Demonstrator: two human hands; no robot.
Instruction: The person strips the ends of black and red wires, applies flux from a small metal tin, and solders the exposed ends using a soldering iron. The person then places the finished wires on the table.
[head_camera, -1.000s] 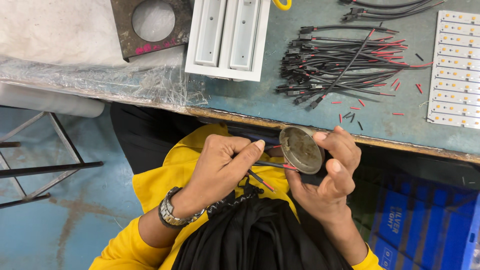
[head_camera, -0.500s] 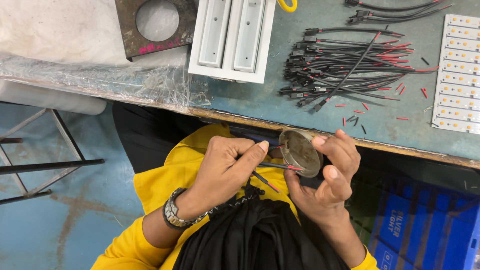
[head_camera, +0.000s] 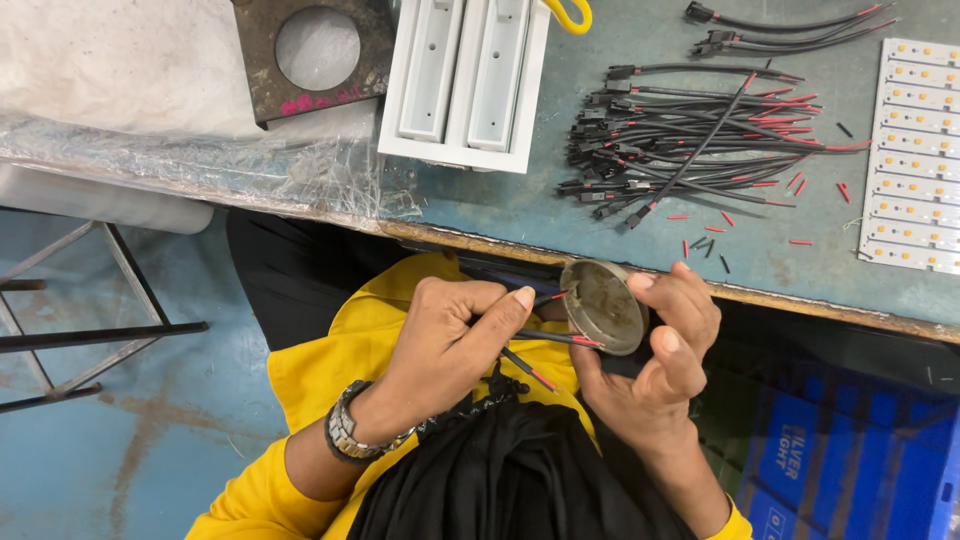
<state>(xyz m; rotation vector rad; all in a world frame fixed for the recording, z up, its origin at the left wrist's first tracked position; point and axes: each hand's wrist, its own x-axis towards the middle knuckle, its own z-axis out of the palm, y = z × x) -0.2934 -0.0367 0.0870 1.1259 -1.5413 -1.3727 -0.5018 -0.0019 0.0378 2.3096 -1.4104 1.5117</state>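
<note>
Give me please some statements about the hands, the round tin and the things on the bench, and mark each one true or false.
1. The right hand holds a small round tin. True.
2. The left hand pinches thin wires with red tips. True.
3. The left wrist is bare. False: it wears a metal wristwatch.
4. The bundle of black wires lies on the floor. False: it lies on the workbench.
5. White LED strips lie at the bench's right end. True.

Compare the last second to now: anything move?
Barely. The round tin in the right hand sits slightly lower and tilted more edge-on. The left hand keeps its pinch on the red-tipped wires at the tin's rim. Nothing taken up or released. The wire bundle, white housing and LED strips on the bench stayed put.
</note>
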